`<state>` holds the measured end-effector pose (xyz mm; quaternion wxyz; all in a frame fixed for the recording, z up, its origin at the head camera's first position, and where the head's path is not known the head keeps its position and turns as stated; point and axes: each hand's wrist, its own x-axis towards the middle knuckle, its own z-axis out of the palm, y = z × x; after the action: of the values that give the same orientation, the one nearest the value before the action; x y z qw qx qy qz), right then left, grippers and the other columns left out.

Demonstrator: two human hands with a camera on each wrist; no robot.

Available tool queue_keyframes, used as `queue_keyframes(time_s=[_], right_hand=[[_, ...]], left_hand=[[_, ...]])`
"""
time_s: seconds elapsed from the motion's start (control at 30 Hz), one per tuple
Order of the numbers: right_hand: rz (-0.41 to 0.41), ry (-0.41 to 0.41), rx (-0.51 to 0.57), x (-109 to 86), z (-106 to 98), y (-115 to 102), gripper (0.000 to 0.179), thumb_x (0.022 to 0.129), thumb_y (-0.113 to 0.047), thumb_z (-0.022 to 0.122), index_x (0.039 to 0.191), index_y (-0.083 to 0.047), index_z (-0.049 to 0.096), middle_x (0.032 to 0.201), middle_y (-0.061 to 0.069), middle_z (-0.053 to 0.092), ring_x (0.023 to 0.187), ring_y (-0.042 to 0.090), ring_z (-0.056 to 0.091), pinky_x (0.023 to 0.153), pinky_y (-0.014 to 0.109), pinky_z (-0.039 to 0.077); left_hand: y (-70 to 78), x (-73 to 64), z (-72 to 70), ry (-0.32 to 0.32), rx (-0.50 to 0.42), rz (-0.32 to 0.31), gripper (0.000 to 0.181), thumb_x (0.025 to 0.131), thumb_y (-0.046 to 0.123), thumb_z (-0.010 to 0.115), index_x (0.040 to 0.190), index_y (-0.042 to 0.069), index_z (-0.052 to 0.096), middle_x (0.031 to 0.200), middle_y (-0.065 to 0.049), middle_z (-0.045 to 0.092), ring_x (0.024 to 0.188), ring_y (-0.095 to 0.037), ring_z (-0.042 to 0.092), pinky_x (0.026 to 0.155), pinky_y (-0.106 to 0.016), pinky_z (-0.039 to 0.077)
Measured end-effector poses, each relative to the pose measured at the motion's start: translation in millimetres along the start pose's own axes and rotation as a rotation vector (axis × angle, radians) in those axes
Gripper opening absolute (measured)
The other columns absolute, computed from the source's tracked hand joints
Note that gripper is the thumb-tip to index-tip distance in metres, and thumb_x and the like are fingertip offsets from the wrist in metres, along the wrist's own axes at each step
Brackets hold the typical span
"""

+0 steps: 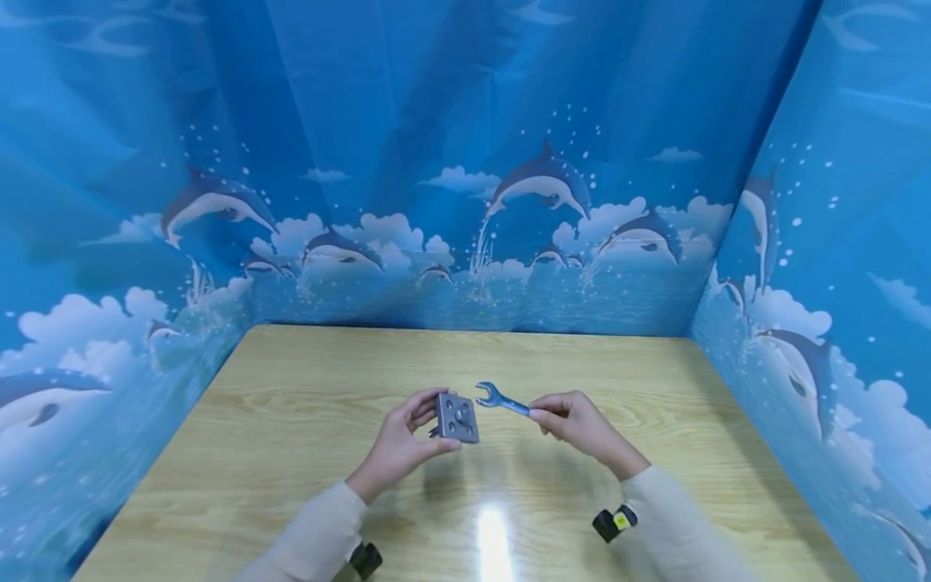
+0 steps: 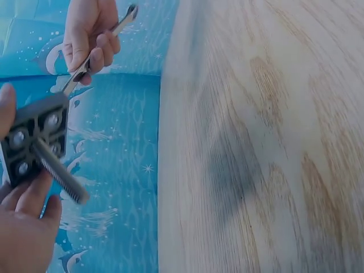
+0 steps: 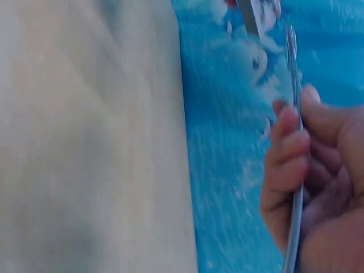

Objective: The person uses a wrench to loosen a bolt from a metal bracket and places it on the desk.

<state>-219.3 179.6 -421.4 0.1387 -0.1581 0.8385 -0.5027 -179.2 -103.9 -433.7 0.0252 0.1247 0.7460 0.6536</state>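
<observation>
My left hand [image 1: 407, 440] holds a square grey metal plate [image 1: 452, 420] by its edges, thumb on the lower side and fingers on the upper. The left wrist view shows a ribbed plate back [image 2: 38, 128] with bolt heads near the corners and a threaded rod [image 2: 61, 173] sticking out of the middle. In my right hand [image 1: 578, 420] a metal wrench [image 1: 502, 398] is pinched by its handle. Its open jaw points left at the plate, a small gap apart from it in the head view. Both things are held above the table.
Below the hands lies a wood-grain table [image 1: 327, 372], with a bright light reflection near its front. Blue dolphin-print curtains [image 1: 436, 121] stand along its back and both sides. Dark wrist devices [image 1: 614, 521] sit at the sleeves.
</observation>
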Motion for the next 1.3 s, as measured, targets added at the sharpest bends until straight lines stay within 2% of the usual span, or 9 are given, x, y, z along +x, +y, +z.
queue_keyframes(time_s=[0.1, 0.23, 0.47, 0.67, 0.93, 1.17, 1.3], right_hand=[[0.054, 0.064, 0.123, -12.5, 20, -1, 0.031, 0.086, -0.03, 0.056, 0.104, -0.006, 0.064, 0.066, 0.008, 0.056, 0.049, 0.01, 0.041, 0.039, 0.019, 0.035], [0.095, 0.128, 0.255, -24.7, 44, -7, 0.036, 0.085, -0.03, 0.057, 0.107, -0.002, 0.062, 0.067, 0.006, 0.056, 0.05, 0.009, 0.043, 0.04, 0.014, 0.034], [0.091, 0.156, 0.377, -36.5, 73, -20, 0.036, 0.087, -0.021, 0.056, 0.112, 0.004, 0.056, 0.072, 0.005, 0.057, 0.054, 0.006, 0.047, 0.044, 0.011, 0.039], [0.081, 0.139, 0.508, -37.4, 90, -24, 0.037, 0.088, -0.016, 0.054, 0.116, 0.007, 0.051, 0.074, 0.004, 0.056, 0.055, 0.005, 0.046, 0.045, 0.011, 0.04], [0.091, 0.143, 0.573, -33.6, 103, -24, 0.036, 0.087, -0.017, 0.055, 0.113, 0.007, 0.054, 0.07, 0.001, 0.054, 0.053, 0.004, 0.046, 0.044, 0.011, 0.039], [0.121, 0.118, 0.656, -32.1, 110, -23, 0.038, 0.087, -0.018, 0.055, 0.113, 0.008, 0.053, 0.07, 0.0, 0.055, 0.053, 0.004, 0.045, 0.041, 0.01, 0.037], [0.13, 0.113, 0.695, -32.0, 115, -23, 0.038, 0.087, -0.02, 0.055, 0.114, 0.007, 0.053, 0.07, -0.001, 0.055, 0.053, 0.004, 0.046, 0.041, 0.01, 0.037]], left_hand=[[-5.5, 1.4, 3.8, 0.088, 0.044, 0.033, 0.08, 0.054, 0.024, 0.082, 0.126, 0.018, 0.046, 0.125, 0.0, 0.051, 0.113, -0.018, 0.05, 0.096, -0.036, 0.041], [-7.9, 2.9, 8.3, 0.191, 0.099, 0.106, 0.079, 0.053, 0.03, 0.081, 0.124, 0.017, 0.048, 0.122, 0.0, 0.054, 0.11, -0.015, 0.052, 0.095, -0.036, 0.042], [-8.5, 4.9, 11.2, 0.301, 0.192, 0.189, 0.079, 0.054, 0.031, 0.082, 0.123, 0.011, 0.048, 0.122, -0.003, 0.055, 0.108, -0.018, 0.054, 0.093, -0.026, 0.043], [-10.3, 6.7, 12.2, 0.327, 0.209, 0.257, 0.078, 0.055, 0.029, 0.082, 0.123, 0.008, 0.049, 0.119, -0.005, 0.057, 0.107, -0.017, 0.055, 0.093, -0.024, 0.043], [-10.5, 5.5, 15.9, 0.34, 0.252, 0.313, 0.075, 0.056, 0.026, 0.082, 0.123, 0.013, 0.048, 0.118, -0.005, 0.057, 0.107, -0.015, 0.055, 0.092, -0.024, 0.043], [-10.2, 6.0, 18.4, 0.368, 0.252, 0.327, 0.075, 0.055, 0.021, 0.082, 0.122, 0.014, 0.049, 0.117, -0.008, 0.058, 0.106, -0.019, 0.056, 0.092, -0.025, 0.044], [7.6, 0.8, 22.2, 0.375, 0.244, 0.328, 0.073, 0.055, 0.011, 0.082, 0.12, 0.006, 0.05, 0.116, -0.015, 0.058, 0.105, -0.025, 0.056, 0.092, -0.03, 0.045]])
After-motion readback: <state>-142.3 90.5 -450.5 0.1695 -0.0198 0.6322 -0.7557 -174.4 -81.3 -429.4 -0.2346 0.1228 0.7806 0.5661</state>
